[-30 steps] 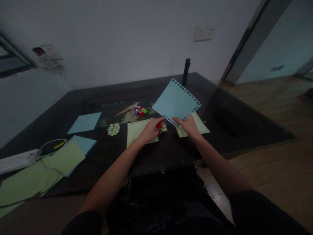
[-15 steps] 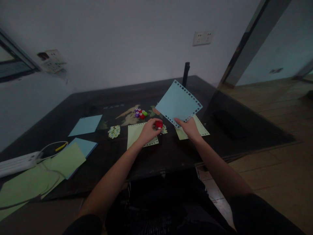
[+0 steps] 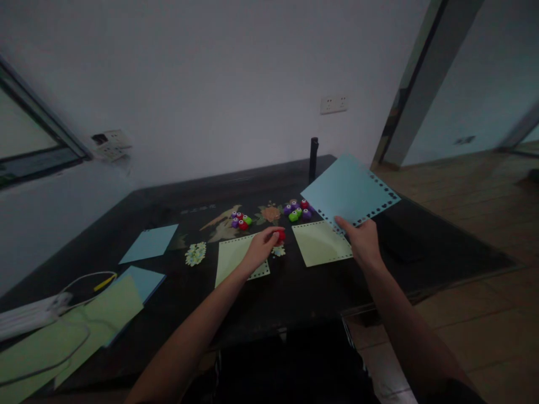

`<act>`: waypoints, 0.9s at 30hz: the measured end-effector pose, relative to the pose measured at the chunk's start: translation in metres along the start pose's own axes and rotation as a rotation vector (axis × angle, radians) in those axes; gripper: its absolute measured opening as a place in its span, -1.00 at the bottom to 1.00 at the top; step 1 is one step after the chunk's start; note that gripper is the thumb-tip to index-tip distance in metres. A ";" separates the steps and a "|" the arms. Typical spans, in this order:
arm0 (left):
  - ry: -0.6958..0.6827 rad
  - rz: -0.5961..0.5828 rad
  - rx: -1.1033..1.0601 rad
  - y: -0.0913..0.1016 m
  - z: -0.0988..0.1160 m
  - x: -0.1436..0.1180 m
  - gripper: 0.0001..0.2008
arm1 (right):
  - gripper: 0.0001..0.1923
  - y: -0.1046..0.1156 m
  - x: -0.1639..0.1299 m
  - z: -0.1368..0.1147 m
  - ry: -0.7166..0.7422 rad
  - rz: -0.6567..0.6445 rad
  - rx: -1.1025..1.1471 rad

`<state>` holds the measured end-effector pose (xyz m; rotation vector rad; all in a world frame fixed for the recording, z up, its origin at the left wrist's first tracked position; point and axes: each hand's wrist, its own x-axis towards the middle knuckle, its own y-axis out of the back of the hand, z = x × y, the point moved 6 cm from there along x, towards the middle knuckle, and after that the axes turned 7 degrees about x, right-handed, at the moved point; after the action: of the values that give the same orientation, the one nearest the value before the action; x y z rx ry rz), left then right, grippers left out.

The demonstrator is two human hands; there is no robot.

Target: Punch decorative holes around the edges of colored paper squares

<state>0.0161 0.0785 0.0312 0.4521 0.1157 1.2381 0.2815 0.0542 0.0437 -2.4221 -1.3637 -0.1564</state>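
My left hand [image 3: 260, 250] is closed around a small red craft punch [image 3: 282, 235], held just above the table beside a pile of punched-out paper bits [image 3: 278, 250]. Beneath that hand lies a pale yellow-green sheet [image 3: 231, 257] with small holes along its edges. My right hand [image 3: 362, 240] pinches the lower corner of a light blue sheet [image 3: 349, 188], raised and tilted, with shaped holes along two edges. Below it on the table rests a second yellow-green punched sheet [image 3: 318, 247]. Two clusters of purple, red and green punches, a left one [image 3: 241, 220] and a right one [image 3: 297, 211], stand behind.
Another heap of paper bits [image 3: 196, 254] and a blue sheet [image 3: 149, 243] lie left on the dark table [image 3: 185, 314]. Nearer are stacked green sheets [image 3: 113, 300], a white power strip [image 3: 31, 315] and its cable. A black upright post [image 3: 313, 160] stands at the back.
My right hand has moved the blue sheet to the right, uncovering the right cluster of punches and more of the yellow-green sheet. My left hand still holds the red punch. The camera view has tilted up.
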 end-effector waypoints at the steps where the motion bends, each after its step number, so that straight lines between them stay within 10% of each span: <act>1: 0.011 -0.006 -0.001 -0.002 0.000 0.005 -0.71 | -0.57 0.010 0.004 0.002 -0.004 0.027 -0.010; 15: 0.214 -0.017 0.651 -0.007 -0.028 0.114 -0.73 | -0.61 0.032 0.007 0.023 -0.077 -0.021 -0.021; 27: 0.309 -0.035 0.809 -0.011 -0.034 0.137 -0.69 | -0.61 0.030 0.005 0.019 -0.083 -0.028 -0.026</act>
<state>0.0605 0.2127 0.0181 0.9432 0.9037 1.1851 0.3081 0.0507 0.0200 -2.4566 -1.4407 -0.0827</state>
